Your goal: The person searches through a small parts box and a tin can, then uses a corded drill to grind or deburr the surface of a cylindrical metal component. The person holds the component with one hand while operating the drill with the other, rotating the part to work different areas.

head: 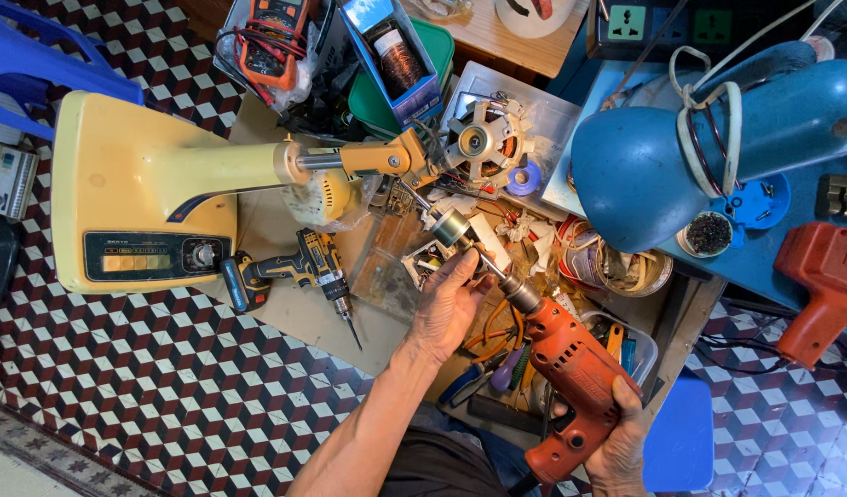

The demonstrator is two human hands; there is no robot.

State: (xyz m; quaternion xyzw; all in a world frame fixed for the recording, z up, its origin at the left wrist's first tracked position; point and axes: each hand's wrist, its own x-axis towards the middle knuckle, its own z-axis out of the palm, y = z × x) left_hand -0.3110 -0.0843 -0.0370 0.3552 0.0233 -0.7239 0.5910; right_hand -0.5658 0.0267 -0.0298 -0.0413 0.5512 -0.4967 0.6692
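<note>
My right hand (616, 442) grips the handle of an orange electric drill (575, 368) at the lower centre-right. Its chuck (520, 294) holds a thin steel shaft that runs up-left to a small metal cylinder (449, 225). My left hand (449, 304) rests its fingers against that shaft, just below the cylinder. Beyond the cylinder lies a fan motor with copper windings (478, 143). A pale yellow fan base and stand (143, 198) lies on its side at the left, its neck ending in an orange bracket (386, 158) next to the motor.
A black-and-yellow cordless drill (294, 269) lies on cardboard. A blue desk lamp (708, 138) hangs at the right, a second orange drill (823, 285) beside it. A multimeter (271, 41), a blue box with a copper wire spool (396, 55) and scattered tools crowd the low table.
</note>
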